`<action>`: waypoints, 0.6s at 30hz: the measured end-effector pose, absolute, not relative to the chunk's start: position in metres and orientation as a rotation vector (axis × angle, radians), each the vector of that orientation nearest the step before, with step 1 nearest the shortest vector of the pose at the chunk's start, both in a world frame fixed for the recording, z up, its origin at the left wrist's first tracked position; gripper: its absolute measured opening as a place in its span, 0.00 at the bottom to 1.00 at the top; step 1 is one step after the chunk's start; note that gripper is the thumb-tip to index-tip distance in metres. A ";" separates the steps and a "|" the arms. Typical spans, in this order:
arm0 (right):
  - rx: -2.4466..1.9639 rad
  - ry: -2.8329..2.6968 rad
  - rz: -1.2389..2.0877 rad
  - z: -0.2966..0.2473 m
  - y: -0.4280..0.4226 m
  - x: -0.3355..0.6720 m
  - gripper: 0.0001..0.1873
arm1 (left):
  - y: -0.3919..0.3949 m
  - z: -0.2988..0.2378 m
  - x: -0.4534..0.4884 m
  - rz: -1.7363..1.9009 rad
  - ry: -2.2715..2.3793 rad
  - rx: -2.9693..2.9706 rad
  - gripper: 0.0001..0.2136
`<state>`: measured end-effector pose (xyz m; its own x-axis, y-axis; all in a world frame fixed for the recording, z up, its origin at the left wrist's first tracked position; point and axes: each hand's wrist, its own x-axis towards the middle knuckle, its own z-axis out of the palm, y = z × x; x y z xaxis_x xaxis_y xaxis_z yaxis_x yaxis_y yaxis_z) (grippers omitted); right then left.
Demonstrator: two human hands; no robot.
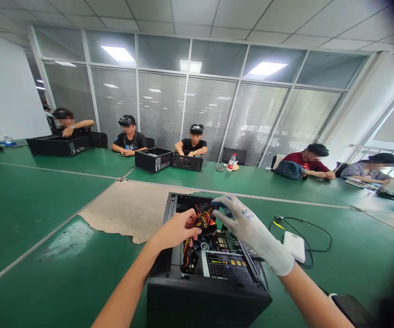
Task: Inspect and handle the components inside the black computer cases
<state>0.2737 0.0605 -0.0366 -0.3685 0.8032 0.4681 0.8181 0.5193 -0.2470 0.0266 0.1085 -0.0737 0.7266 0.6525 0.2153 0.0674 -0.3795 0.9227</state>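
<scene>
An open black computer case (203, 291) lies on the green table (46, 255) right in front of me, with a power supply (229, 266) and a fan inside. My bare left hand (178, 230) is closed on a bundle of red, yellow and black cables (202, 221) above the case. My right hand (248, 225), in a white glove, hovers over the case with its fingers curled by the same cables; I cannot make out whether it grips them.
A white power bank (295, 246) with a black cord lies right of the case. A worn bare patch (131, 212) marks the table behind it. Several seated people work across the table beside other black cases (154, 159). A water bottle (231, 162) stands there.
</scene>
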 end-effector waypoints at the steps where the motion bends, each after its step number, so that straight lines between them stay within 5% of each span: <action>1: -1.371 -2.224 -0.038 -0.040 0.062 0.273 0.18 | 0.108 -0.074 0.027 0.726 0.569 1.879 0.09; 10: -1.210 -1.795 0.654 -0.061 0.084 0.228 0.24 | 0.101 -0.066 0.023 0.657 0.746 1.713 0.17; 18: -0.905 -1.586 1.111 -0.045 0.060 0.235 0.27 | 0.116 -0.073 0.017 0.356 0.082 1.563 0.26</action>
